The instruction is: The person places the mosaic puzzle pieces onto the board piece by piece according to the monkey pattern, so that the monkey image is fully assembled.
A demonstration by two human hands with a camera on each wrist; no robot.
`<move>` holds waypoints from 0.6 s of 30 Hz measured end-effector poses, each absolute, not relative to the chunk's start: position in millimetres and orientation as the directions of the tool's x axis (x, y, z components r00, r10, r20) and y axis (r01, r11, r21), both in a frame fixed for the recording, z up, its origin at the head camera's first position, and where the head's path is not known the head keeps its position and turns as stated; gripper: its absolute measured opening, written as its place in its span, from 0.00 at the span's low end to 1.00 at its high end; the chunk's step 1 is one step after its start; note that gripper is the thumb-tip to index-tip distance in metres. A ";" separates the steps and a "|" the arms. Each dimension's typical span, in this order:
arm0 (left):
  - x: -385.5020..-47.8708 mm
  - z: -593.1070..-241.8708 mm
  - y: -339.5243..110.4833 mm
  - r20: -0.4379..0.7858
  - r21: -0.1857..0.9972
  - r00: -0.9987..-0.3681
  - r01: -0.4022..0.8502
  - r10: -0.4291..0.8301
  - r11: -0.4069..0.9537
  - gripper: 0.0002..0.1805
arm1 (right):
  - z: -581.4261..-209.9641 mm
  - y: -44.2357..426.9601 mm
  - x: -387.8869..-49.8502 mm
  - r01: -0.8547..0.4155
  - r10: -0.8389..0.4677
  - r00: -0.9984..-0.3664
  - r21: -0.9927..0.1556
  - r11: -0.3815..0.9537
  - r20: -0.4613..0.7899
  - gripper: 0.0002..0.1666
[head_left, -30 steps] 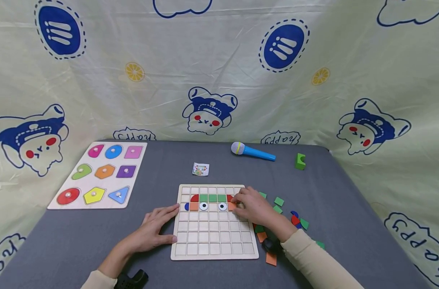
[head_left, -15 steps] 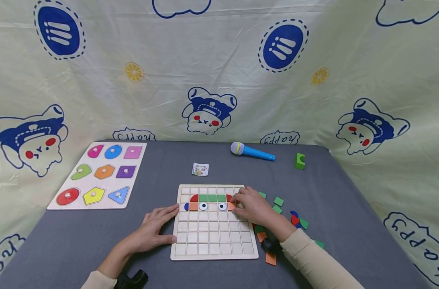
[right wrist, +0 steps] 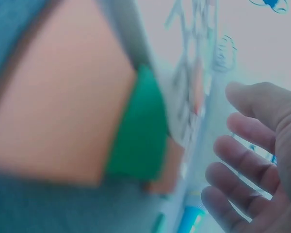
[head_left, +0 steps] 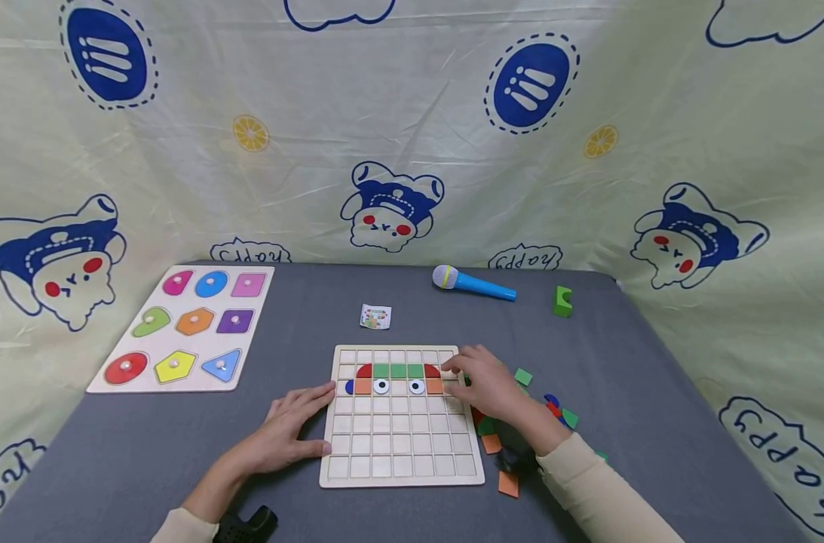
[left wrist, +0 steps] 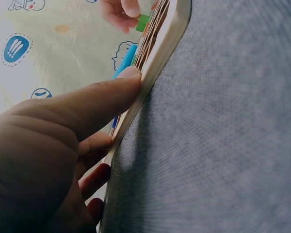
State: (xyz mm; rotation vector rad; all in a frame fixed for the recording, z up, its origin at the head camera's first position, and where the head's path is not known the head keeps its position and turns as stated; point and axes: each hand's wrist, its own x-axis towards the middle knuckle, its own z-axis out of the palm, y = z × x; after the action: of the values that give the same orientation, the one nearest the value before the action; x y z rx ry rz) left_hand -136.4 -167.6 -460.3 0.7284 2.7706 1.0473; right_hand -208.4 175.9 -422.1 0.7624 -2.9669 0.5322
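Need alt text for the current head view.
A person's left hand touches the left edge of a gridded board; the right hand is over its upper right edge. Near its top, two rows hold colored tiles and two eye tiles. Loose tiles, a shape puzzle and a toy microphone lie around it.

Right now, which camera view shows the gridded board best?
The head view. The gridded board lies nearly whole there, its cells readable, with a bit hidden by the right hand. The left wrist view shows it nearly edge-on against the left hand; the right wrist view catches just a blurred, slanted part.
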 end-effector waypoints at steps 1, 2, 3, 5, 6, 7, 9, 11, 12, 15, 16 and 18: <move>-136.3 -460.2 -167.7 0.081 0.644 -0.882 0.402 0.464 0.651 0.42 | -419.4 178.9 -207.6 -0.474 -0.459 -0.880 -0.326 0.818 0.127 0.16; -136.2 -460.2 -167.7 0.081 0.644 -0.882 0.401 0.464 0.651 0.42 | -416.5 182.3 -206.7 -0.471 -0.452 -0.881 -0.333 0.817 0.136 0.16; -136.1 -460.2 -167.7 0.080 0.645 -0.882 0.400 0.464 0.651 0.42 | -413.7 186.1 -205.6 -0.468 -0.445 -0.884 -0.332 0.819 0.146 0.16; -136.0 -460.1 -167.6 0.077 0.647 -0.883 0.397 0.463 0.650 0.43 | -408.9 195.2 -203.5 -0.457 -0.429 -0.889 -0.338 0.823 0.157 0.16; -135.9 -460.1 -167.5 0.076 0.648 -0.883 0.396 0.462 0.650 0.43 | -406.9 200.4 -202.4 -0.451 -0.422 -0.892 -0.341 0.825 0.160 0.16; -135.9 -460.1 -167.4 0.075 0.648 -0.884 0.395 0.462 0.650 0.43 | -405.1 205.9 -201.0 -0.444 -0.413 -0.896 -0.345 0.827 0.162 0.16; -135.8 -460.1 -167.4 0.077 0.647 -0.884 0.396 0.461 0.651 0.43 | -402.3 218.2 -198.1 -0.431 -0.398 -0.902 -0.349 0.832 0.168 0.16; -135.7 -460.0 -167.5 0.079 0.645 -0.884 0.398 0.461 0.652 0.43 | -400.8 231.2 -194.8 -0.423 -0.386 -0.906 -0.348 0.837 0.174 0.16; -135.7 -460.0 -167.4 0.081 0.643 -0.884 0.399 0.461 0.653 0.43 | -400.5 237.6 -192.9 -0.416 -0.377 -0.909 -0.346 0.841 0.175 0.16; -135.8 -459.9 -167.4 0.079 0.645 -0.884 0.398 0.461 0.652 0.43 | -400.9 256.6 -186.5 -0.395 -0.355 -0.918 -0.329 0.858 0.176 0.16; -135.8 -459.9 -167.5 0.077 0.648 -0.884 0.396 0.461 0.651 0.43 | -401.2 262.9 -184.6 -0.381 -0.343 -0.924 -0.325 0.865 0.171 0.16; -136.0 -459.8 -167.4 0.070 0.655 -0.885 0.389 0.460 0.648 0.43 | -401.3 275.2 -180.4 -0.359 -0.324 -0.933 -0.315 0.879 0.157 0.15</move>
State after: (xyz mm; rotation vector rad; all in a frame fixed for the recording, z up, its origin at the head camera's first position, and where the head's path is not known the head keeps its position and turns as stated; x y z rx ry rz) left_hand -136.0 -167.4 -459.8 0.7125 2.7573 1.0599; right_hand -180.4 275.2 -401.3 0.5374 -2.9477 0.5235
